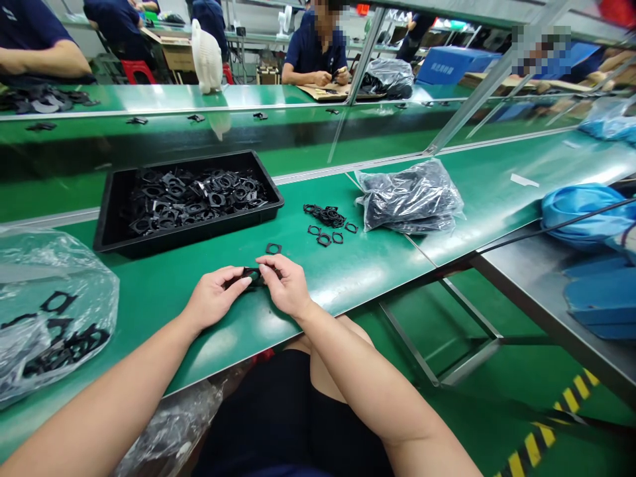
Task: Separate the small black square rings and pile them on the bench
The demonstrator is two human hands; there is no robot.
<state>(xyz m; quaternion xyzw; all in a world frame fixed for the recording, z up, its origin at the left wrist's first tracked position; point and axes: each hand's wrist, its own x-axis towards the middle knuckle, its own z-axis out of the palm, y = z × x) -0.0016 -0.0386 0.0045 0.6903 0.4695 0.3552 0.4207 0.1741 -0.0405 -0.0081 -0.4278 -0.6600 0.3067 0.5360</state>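
Both hands meet over the green tabletop near its front edge, pinching one black plastic frame (252, 273) with a round opening. My left hand (218, 295) grips its left side between thumb and fingers. On its right side are the fingertips of my right hand (285, 285), partly covering it. Just beyond the hands a flat black square piece (273, 248) with a round hole lies on the table. Farther right sits a small pile of thin black rings (328, 216), with several single rings in front of it.
A black tray (189, 242) full of black frames stands behind my left hand. An open plastic bag (106, 278) with similar frames lies at left, a sealed bag of black parts (410, 197) at right. Beyond runs a conveyor belt (298, 136) with spaced black parts; co-workers sit across it.
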